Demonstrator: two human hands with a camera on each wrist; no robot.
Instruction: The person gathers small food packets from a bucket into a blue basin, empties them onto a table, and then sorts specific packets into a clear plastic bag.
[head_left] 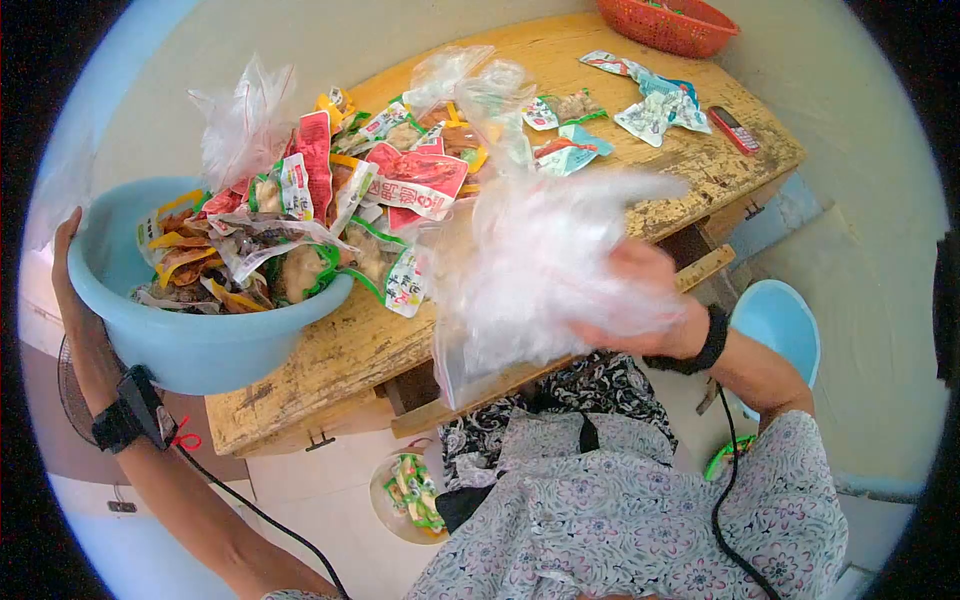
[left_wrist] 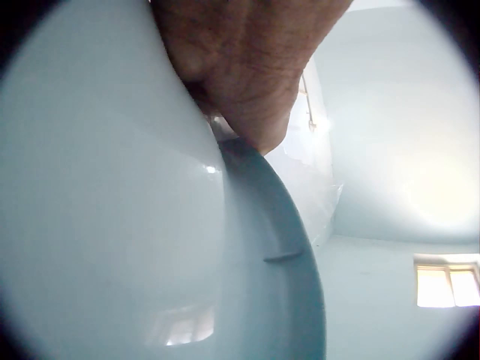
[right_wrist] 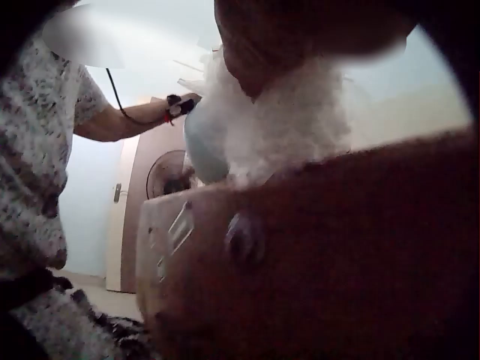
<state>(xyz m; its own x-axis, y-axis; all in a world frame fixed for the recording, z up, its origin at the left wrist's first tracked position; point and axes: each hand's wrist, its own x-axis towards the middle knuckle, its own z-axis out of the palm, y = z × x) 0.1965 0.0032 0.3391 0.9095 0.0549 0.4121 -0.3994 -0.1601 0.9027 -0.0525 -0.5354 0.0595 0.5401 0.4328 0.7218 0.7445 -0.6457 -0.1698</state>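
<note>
- Currently L hand (head_left: 68,235) is at the outer rim of the blue basin (head_left: 210,345), touching it; can't tell if the fingers curl round, mostly hidden.
- R hand (head_left: 655,290) holds a bunch of clear plastic bags (head_left: 520,275) over the front of the wooden desk (head_left: 335,365); bags blurred, count n/a.
- Basin = L end of desk, partly past the edge, w/ sealed food pkts (head_left: 415,180) inside; more pkts heaped on desk right beside it.
- Another clear bag (head_left: 245,125) stands up behind the basin, nr the heap.
- R part of desk: blue-and-white pkts (head_left: 660,108) lying flat, keypad phone (head_left: 735,130) just beside them; red plastic basket (head_left: 670,25) at far edge.
- Front drawers (head_left: 705,270) partly pulled out.
- Floor: lt-blue bowl (head_left: 775,335) on R side, pale round dish (head_left: 383,512) w/ green-edged pkts (head_left: 415,490) nr desk front.
- Black strap (head_left: 715,340) on R wrist.
</note>
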